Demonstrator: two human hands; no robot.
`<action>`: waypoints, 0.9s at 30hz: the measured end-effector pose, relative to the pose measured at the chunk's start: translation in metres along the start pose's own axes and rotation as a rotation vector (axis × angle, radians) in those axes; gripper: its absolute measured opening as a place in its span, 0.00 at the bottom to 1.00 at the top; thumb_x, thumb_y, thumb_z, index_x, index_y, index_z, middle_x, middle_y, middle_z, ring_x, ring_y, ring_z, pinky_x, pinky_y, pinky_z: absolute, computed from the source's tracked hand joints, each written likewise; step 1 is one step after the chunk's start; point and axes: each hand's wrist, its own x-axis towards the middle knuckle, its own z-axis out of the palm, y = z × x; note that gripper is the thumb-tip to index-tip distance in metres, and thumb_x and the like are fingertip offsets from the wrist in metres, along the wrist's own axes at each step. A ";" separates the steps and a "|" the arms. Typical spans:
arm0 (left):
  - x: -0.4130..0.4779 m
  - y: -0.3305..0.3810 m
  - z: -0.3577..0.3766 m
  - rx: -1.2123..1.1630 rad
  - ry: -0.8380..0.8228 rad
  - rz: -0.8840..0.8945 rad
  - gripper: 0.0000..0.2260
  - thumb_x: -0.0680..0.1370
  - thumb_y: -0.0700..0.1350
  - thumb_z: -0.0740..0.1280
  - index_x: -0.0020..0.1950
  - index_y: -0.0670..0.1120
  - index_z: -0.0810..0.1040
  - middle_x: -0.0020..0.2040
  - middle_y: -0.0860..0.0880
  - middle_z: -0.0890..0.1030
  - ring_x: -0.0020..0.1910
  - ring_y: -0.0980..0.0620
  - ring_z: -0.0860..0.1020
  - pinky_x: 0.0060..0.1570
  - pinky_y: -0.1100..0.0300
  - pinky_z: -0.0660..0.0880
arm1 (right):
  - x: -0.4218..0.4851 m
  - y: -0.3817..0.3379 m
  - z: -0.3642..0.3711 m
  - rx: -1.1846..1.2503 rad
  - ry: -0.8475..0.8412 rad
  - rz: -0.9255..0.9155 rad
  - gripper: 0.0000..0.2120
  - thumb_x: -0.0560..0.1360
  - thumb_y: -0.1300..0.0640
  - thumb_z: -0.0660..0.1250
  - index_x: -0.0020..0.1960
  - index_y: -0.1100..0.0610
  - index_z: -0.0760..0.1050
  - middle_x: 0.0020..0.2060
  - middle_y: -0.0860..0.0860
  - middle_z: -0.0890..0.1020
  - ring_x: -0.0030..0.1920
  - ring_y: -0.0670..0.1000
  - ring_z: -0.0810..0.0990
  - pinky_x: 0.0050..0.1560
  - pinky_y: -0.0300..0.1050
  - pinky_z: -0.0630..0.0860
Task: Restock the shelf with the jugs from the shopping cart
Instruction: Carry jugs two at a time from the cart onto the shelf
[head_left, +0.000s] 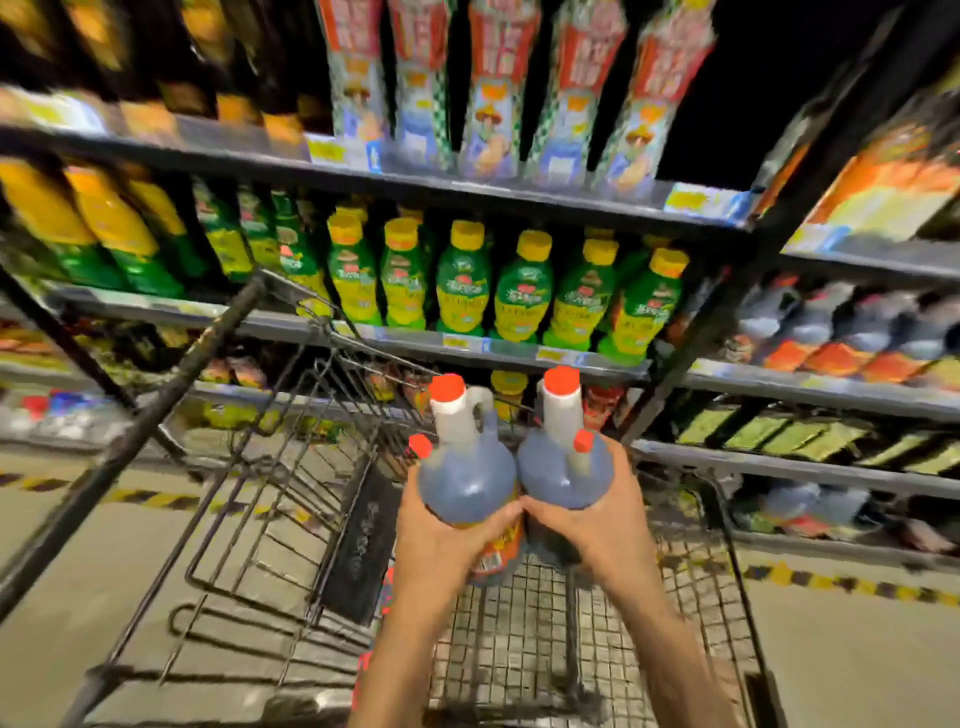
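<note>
Supermarket shelves waiting beyond the shopping cart
Left hand is gripping the left jug, right hand clasping the right jug, upright side by side over it, likely to shelve both at once

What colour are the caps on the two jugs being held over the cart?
Orange-red, on the left jug and right jug; head view shows it best.
</note>
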 end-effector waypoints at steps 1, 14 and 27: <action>-0.007 0.012 -0.003 -0.008 -0.025 0.028 0.40 0.51 0.59 0.79 0.60 0.52 0.72 0.59 0.53 0.79 0.56 0.61 0.79 0.53 0.64 0.76 | -0.011 -0.014 -0.004 0.003 0.031 -0.026 0.18 0.61 0.53 0.80 0.47 0.55 0.77 0.41 0.48 0.84 0.44 0.42 0.83 0.43 0.40 0.79; -0.055 0.112 0.047 0.079 -0.316 0.314 0.43 0.54 0.60 0.83 0.63 0.48 0.71 0.55 0.58 0.77 0.54 0.64 0.77 0.43 0.78 0.72 | -0.103 -0.083 -0.104 0.022 0.401 -0.093 0.25 0.62 0.66 0.82 0.49 0.50 0.73 0.46 0.43 0.79 0.43 0.30 0.78 0.37 0.25 0.72; -0.179 0.145 0.185 0.111 -0.560 0.344 0.46 0.52 0.65 0.80 0.66 0.54 0.71 0.61 0.54 0.79 0.58 0.54 0.79 0.55 0.50 0.79 | -0.207 -0.082 -0.262 0.019 0.652 -0.033 0.40 0.56 0.44 0.83 0.63 0.51 0.72 0.55 0.48 0.80 0.54 0.50 0.81 0.49 0.53 0.81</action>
